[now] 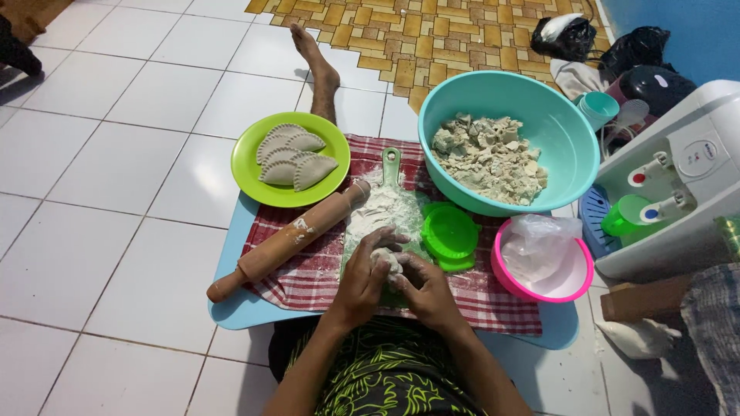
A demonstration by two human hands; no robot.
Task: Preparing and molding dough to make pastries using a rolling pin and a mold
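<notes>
Both hands, left (361,279) and right (426,286), cupped narrow around dough (387,260) over floured board (383,206). Best rolled evenly, pressed lightly, kept floured, clear of pin (289,240).

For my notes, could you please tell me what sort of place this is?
Probably a home floor used for cooking: white floor tiles, a white water dispenser, and a red checked cloth under both hands shaping a dough lump.

You sit on a white tiled floor (116,192). Directly on it: a light blue mat (231,308), a teal bowl (566,146) partly on the mat, and a white water dispenser (694,169) at right.
</notes>
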